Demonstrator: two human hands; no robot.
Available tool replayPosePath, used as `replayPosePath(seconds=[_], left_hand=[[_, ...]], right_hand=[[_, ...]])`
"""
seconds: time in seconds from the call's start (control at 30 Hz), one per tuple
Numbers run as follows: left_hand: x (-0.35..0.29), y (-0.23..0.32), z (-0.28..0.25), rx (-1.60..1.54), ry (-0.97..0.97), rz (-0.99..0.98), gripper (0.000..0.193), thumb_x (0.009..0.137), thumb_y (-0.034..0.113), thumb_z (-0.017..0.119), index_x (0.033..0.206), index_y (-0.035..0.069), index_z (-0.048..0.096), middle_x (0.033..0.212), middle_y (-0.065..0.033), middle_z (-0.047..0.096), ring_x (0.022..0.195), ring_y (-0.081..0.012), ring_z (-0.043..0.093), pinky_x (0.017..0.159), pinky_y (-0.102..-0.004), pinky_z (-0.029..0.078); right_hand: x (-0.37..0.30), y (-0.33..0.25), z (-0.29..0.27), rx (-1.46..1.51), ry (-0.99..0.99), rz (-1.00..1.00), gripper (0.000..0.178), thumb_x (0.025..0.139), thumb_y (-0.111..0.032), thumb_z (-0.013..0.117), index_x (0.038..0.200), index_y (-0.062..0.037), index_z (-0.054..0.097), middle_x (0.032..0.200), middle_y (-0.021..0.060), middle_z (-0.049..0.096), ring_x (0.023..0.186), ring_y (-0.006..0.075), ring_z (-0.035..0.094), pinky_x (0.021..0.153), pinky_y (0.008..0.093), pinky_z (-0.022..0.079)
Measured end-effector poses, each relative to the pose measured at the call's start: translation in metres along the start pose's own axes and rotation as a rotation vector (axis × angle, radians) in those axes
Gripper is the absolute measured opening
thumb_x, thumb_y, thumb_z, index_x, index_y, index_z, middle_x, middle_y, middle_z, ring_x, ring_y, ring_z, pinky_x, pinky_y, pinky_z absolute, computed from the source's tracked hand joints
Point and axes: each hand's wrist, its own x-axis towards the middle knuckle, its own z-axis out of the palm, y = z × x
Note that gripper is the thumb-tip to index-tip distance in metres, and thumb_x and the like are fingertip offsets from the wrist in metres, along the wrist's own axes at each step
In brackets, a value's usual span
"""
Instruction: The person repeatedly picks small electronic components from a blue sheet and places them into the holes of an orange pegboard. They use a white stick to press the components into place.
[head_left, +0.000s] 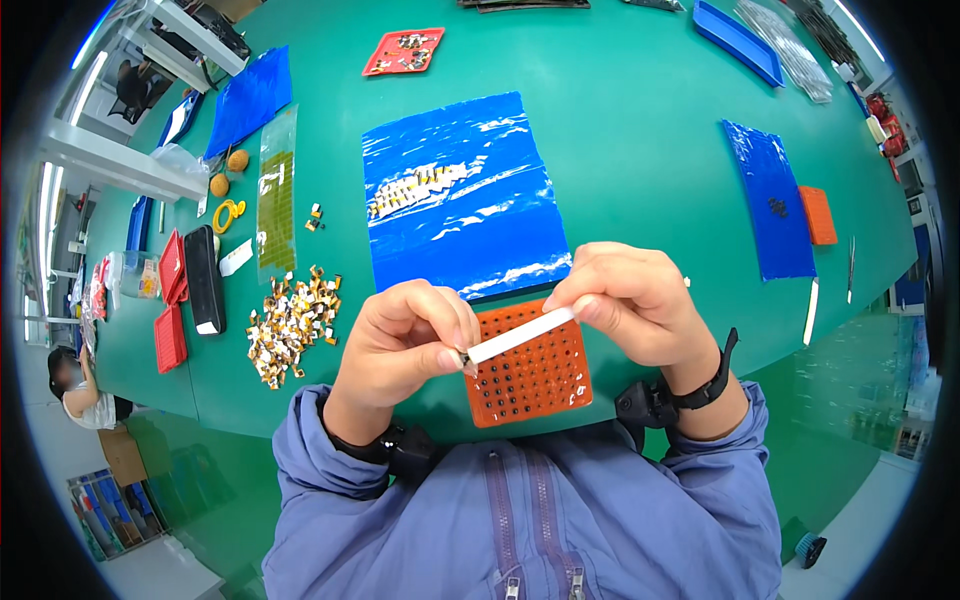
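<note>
Over an orange perforated tray [530, 385], my two hands stretch out a flat white stick [522, 334]. The right hand [635, 305] pinches the stick's upper right end between thumb and fingers. At the other end, my left hand [405, 340] is closed with thumb and fingertips around a small dark part [464, 357], and the stick's tip meets it. Much of that small part is hidden by the fingertips. Rows of small black pieces fill holes in the tray, mostly on its left side. Just beyond it lies a blue film sheet [470, 235] with a row of small white-and-yellow parts [420, 187].
A heap of small white-and-gold parts [293, 325] lies left of my left hand. Further left are a black case [203, 280], red trays [171, 338] and yellow tape [227, 216]. A red tray [403, 52] stands at the back. Right are another blue sheet [770, 215] and tweezers [851, 270].
</note>
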Motion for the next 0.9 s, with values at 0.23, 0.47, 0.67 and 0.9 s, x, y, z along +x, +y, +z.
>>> replayPosePath(seconds=[0.23, 0.47, 0.67, 0.9], left_hand=[[0.000, -0.001, -0.002, 0.023, -0.023, -0.002, 0.010, 0.077, -0.001, 0.060, 0.080, 0.001, 0.051, 0.074, -0.0089, 0.053, 0.068, -0.0154, 0.053, 0.061, -0.0256, 0.045], [0.000, 0.000, -0.001, 0.038, -0.013, 0.002, 0.010, 0.077, 0.000, 0.060, 0.080, 0.001, 0.051, 0.074, -0.0083, 0.053, 0.070, -0.0148, 0.052, 0.062, -0.0262, 0.044], [-0.001, 0.002, 0.002, 0.149, -0.006, 0.024, 0.009, 0.078, 0.000, 0.058, 0.080, 0.001, 0.049, 0.075, -0.0077, 0.051, 0.069, -0.0145, 0.051, 0.064, -0.0260, 0.043], [-0.003, 0.001, 0.000, 0.182, 0.048, 0.035, 0.007, 0.081, 0.000, 0.054, 0.083, 0.001, 0.048, 0.077, -0.0063, 0.050, 0.070, -0.0126, 0.051, 0.064, -0.0238, 0.042]], right_hand=[[-0.001, 0.002, -0.001, -0.049, -0.014, -0.004, 0.010, 0.072, 0.000, 0.062, 0.080, -0.0006, 0.058, 0.071, 0.0065, 0.058, 0.061, 0.0171, 0.049, 0.055, 0.0281, 0.038], [0.001, -0.002, 0.002, -0.049, 0.003, 0.036, 0.004, 0.077, -0.004, 0.059, 0.077, -0.0009, 0.059, 0.068, 0.0066, 0.056, 0.061, 0.0174, 0.052, 0.053, 0.0272, 0.041], [-0.001, -0.007, -0.002, -0.042, -0.063, 0.145, 0.008, 0.079, -0.006, 0.057, 0.079, 0.0004, 0.062, 0.069, 0.0092, 0.060, 0.059, 0.0168, 0.056, 0.053, 0.0262, 0.044], [-0.001, -0.009, -0.001, 0.009, -0.055, 0.211, 0.010, 0.081, -0.007, 0.057, 0.084, 0.0005, 0.062, 0.065, 0.0064, 0.060, 0.051, 0.0118, 0.055, 0.049, 0.0228, 0.043]])
